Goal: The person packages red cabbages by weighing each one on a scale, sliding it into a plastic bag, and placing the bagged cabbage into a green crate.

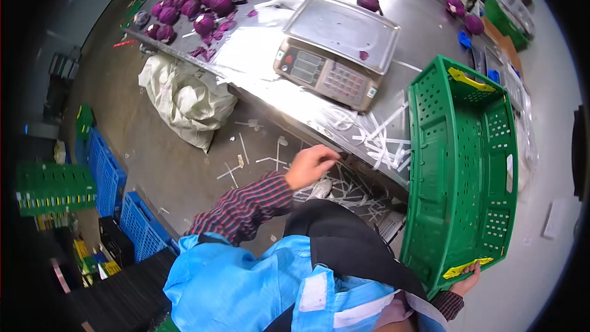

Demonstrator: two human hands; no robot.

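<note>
My right hand [468, 280] is closed around the yellow handle [468, 267] at the near end of a green plastic crate [424, 166]. The crate is tilted, its open side facing right, and its far end overlaps the right part of the metal table. My left hand [312, 166] hovers by the table's front edge, fingers loosely bent and apart, with nothing visible in it. Beyond it, a weighing scale [335, 55] with a steel tray stands on the table, a bit of purple leaf on the tray. White strips [384, 138] lie in a heap between scale and crate.
Many red cabbages [221, 3] are piled along the table's far left, with a single cabbage [368, 2] behind the scale. A white sack [184, 98] stands on the floor beside the table. Blue crates [144, 224] stand at left. White strips litter the floor below.
</note>
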